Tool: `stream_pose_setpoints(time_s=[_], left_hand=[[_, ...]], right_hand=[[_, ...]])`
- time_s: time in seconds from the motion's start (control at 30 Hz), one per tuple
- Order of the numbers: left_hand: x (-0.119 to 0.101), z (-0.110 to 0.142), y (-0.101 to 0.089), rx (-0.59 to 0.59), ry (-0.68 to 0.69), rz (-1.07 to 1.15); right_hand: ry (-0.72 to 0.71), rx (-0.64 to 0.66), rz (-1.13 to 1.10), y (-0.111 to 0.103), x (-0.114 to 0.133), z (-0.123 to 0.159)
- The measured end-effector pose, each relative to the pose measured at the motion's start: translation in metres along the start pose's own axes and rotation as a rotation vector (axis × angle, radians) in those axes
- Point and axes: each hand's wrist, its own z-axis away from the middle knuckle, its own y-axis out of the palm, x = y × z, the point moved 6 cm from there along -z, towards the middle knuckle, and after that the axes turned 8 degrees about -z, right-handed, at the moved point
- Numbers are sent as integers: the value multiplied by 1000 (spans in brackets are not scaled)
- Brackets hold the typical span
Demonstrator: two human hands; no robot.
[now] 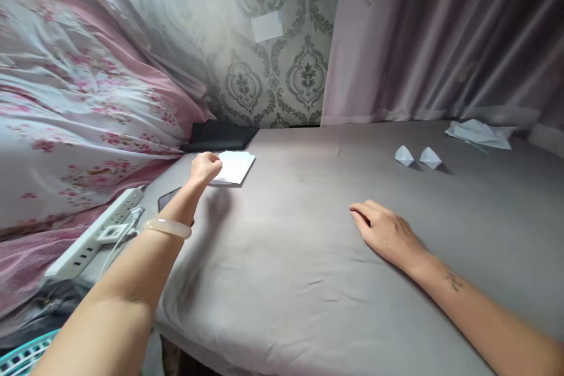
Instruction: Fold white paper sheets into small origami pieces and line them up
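Note:
My left hand (205, 168), with a pale bangle (168, 227) on the wrist, is at the left edge of a stack of white paper sheets (237, 167). Its thumb and fingers are pinched together over the paper; whatever is between them is hidden. My right hand (384, 230) lies on the grey cloth-covered surface (304, 217), loosely closed with thumb and fingertips together, and nothing shows in it. Beyond it stand two small folded white paper pieces, a left one (404, 156) and a right one (430, 158).
A black folded item (220, 136) lies behind the paper stack. Under my left forearm a dark flat device (168, 197) shows partly. At left is a white power strip (94, 238) with plugged cables. Crumpled white paper (478, 131) lies far right. Floral fabric (88, 117) hangs at left.

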Motion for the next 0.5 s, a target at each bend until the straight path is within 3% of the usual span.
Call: stream_pose_setpoints(time_s=[0.1, 0.23, 0.37, 0.5], left_hand=[[-1, -5, 8, 125, 71, -105], [-22, 4, 27, 211, 186, -173], [-45, 19, 43, 205, 255, -275], [-52, 28, 48, 169, 277, -345]], right_hand=[[-1, 8, 2, 0, 1, -1], [17, 13, -1, 0, 0, -1], [23, 11, -16, -1, 1, 0], [-3, 14, -17, -1, 3, 1]])
